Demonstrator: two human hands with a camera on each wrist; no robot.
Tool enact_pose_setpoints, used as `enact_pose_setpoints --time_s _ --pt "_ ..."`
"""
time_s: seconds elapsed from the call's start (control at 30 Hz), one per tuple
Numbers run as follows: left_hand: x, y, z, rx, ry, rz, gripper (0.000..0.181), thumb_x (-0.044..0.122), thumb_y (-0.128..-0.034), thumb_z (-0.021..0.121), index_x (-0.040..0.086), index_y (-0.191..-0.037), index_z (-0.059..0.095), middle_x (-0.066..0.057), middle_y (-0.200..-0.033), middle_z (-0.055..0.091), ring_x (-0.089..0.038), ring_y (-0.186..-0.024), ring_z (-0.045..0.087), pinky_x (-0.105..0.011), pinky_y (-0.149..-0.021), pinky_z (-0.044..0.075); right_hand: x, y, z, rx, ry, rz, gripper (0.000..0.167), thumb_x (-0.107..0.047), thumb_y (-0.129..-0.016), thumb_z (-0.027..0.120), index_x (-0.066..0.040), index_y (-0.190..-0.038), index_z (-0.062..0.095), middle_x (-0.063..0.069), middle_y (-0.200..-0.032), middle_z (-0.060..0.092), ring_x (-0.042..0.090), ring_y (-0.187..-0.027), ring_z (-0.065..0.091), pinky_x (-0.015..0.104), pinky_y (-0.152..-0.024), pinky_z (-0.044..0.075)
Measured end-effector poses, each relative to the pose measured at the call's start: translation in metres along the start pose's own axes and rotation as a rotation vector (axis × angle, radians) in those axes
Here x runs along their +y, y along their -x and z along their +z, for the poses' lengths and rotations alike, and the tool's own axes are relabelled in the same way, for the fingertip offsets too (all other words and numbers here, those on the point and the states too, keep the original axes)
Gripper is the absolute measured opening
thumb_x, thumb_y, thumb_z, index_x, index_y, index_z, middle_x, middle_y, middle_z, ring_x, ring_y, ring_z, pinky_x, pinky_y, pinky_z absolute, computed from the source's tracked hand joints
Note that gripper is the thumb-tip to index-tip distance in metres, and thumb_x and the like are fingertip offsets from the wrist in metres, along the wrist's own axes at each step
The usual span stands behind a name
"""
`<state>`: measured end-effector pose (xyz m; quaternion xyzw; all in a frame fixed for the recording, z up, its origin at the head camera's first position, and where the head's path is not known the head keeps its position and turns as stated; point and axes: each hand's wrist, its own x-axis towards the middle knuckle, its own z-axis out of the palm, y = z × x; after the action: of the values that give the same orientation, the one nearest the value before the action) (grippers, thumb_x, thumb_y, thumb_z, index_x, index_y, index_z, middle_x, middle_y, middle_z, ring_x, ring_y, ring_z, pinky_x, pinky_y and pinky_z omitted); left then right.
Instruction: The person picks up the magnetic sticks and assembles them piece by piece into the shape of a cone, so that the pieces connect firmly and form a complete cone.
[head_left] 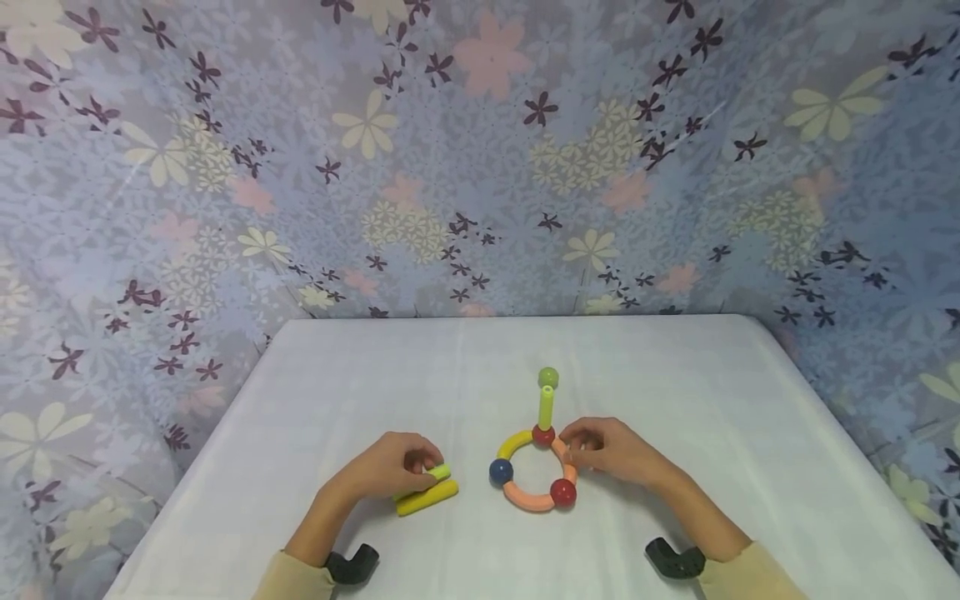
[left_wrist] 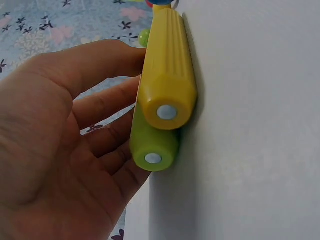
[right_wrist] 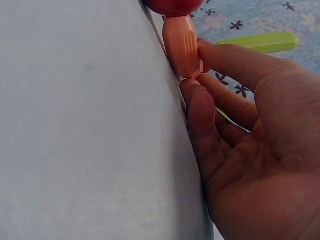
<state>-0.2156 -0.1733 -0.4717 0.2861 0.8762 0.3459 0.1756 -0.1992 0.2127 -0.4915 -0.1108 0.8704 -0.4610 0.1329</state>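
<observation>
My left hand (head_left: 395,463) pinches a light green magnetic stick (head_left: 438,472) between thumb and fingers, low over the table. Right beside that stick lies a straight yellow stick (head_left: 427,498). To the right is a ring of curved sticks and balls. My right hand (head_left: 617,450) pinches an orange curved stick (right_wrist: 182,47) on the ring's right side, by the red ball (head_left: 563,492). Another orange curved stick (head_left: 528,500), a blue ball (head_left: 501,472), a yellow curved stick (head_left: 513,443) and a second red ball (head_left: 543,435) form the rest. A light green stick (head_left: 546,408) stands upright on that ball.
A green ball (head_left: 548,377) sits behind the upright stick. White cloth covers the table (head_left: 360,367), and a flowered curtain (head_left: 480,167) hangs along its far edge. Dark wrist-worn pieces (head_left: 354,564) show at both sleeves.
</observation>
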Motion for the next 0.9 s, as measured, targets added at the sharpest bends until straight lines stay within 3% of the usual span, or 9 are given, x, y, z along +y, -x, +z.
enact_pose_setpoints --time_s 0.33,0.6,0.9 --pt "0.004 -0.001 0.001 0.03 -0.038 -0.008 0.016 0.019 -0.0827 0.072 0.016 -0.098 0.07 0.008 -0.078 0.059 -0.011 -0.072 0.054 -0.026 -0.062 0.047 -0.004 0.0 0.0 0.002 -0.003 0.028 0.035 -0.029 -0.082 0.076 -0.013 -0.112 0.067 0.002 -0.089 0.06 0.021 -0.074 0.056 0.032 -0.057 0.05" --pt "0.007 0.0 -0.005 0.039 -0.064 -0.016 0.019 0.016 -0.0881 0.067 0.014 -0.107 0.068 0.009 -0.086 0.06 -0.011 -0.077 0.055 -0.027 -0.067 0.049 -0.004 0.001 0.001 0.0 0.003 0.027 0.032 -0.026 -0.082 0.075 -0.013 -0.111 0.067 0.002 -0.088 0.06 0.02 -0.072 0.056 0.03 -0.056 0.05" --pt "0.019 -0.003 -0.019 0.092 -0.041 0.044 0.024 0.01 -0.0879 0.065 0.011 -0.112 0.065 0.007 -0.094 0.061 -0.013 -0.086 0.059 -0.027 -0.068 0.052 -0.002 0.0 0.001 0.0 0.002 0.032 0.032 -0.027 -0.082 0.075 -0.014 -0.111 0.067 0.002 -0.089 0.06 0.02 -0.073 0.056 0.031 -0.057 0.05"
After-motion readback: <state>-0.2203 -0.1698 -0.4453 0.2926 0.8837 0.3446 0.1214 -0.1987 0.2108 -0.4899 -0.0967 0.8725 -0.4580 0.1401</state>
